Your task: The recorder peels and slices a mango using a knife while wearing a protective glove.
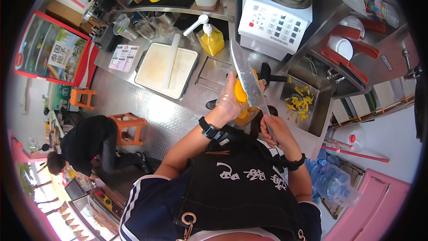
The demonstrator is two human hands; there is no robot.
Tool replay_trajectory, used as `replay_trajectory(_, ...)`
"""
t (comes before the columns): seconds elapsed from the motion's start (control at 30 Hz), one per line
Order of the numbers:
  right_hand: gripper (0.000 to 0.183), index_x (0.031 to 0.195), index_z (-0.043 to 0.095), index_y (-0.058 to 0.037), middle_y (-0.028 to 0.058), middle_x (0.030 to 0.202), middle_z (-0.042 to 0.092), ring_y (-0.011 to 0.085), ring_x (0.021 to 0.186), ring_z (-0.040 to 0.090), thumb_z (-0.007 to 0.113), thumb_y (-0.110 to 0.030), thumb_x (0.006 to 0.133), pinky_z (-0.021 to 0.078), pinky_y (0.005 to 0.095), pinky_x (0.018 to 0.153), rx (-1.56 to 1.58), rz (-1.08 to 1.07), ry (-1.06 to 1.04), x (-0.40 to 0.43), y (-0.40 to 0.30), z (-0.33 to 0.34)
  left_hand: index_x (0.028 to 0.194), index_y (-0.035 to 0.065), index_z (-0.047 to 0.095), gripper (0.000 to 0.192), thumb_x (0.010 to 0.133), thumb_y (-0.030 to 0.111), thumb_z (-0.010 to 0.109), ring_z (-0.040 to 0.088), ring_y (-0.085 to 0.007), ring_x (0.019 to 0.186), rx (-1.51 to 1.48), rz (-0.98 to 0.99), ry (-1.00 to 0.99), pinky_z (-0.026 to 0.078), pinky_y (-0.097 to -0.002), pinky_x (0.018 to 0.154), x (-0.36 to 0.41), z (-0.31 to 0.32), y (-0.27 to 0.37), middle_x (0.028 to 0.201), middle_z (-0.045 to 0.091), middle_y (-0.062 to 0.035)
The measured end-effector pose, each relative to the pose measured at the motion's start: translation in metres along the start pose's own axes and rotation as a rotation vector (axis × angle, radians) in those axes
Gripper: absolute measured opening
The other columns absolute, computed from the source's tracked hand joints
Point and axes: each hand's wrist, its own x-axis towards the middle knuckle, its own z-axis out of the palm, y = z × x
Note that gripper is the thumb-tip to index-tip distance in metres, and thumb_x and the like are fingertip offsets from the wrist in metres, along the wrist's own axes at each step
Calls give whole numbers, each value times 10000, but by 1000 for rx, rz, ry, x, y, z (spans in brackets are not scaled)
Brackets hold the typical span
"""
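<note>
My left hand, in a clear plastic glove, grips a piece of yellow-orange fruit flesh; the kind of fruit cannot be told for sure. In my bare right hand is the handle of a large kitchen knife. Its broad, wet blade points away from me and lies across the fruit's right side, hiding part of it. Below the fruit is a container with more yellow pieces, partly covered by my left hand and the knife. Yellow peelings lie in the steel sink at the right.
A white cutting board with a pale rod lies left. Beyond stand a yellow pump bottle and a white machine. The sink's wall borders the counter at right. A person in black bends near an orange stool.
</note>
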Motion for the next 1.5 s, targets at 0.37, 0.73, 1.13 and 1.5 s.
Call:
replay_trajectory(0.37, 361, 785, 417, -67, 24, 509, 405, 87, 305, 330, 394, -348, 1010, 272, 231, 281, -57, 24, 4, 4, -4, 4, 1352, 186, 425, 572, 929, 571, 434, 579, -243, 1057, 309, 156, -72, 466, -434, 956, -5, 3, 0, 1141, 560, -105)
replay_trajectory(0.73, 354, 765, 413, -65, 25, 497, 397, 89, 302, 328, 408, -323, 1007, 261, 229, 280, -125, 58, -30, -4, -10, -6, 1380, 207, 399, 579, 912, 528, 513, 589, -265, 1062, 388, 90, -163, 474, -453, 947, -6, -6, 3, 1071, 583, -127)
replay_trajectory(1.13, 353, 755, 434, -62, 8, 497, 419, 78, 314, 354, 473, -325, 988, 286, 231, 290, -114, 29, 25, 5, -5, 3, 1370, 201, 420, 520, 936, 471, 520, 614, -256, 1037, 380, 135, -36, 487, -439, 946, -6, -3, -3, 1055, 605, -117)
replay_trajectory(1.5, 350, 761, 434, -62, 5, 501, 412, 74, 315, 353, 461, -327, 988, 294, 225, 291, -111, 39, 24, 3, -8, 4, 1332, 144, 442, 527, 919, 447, 566, 619, -254, 953, 307, 149, -61, 505, -418, 882, -4, 5, -5, 1003, 588, -117)
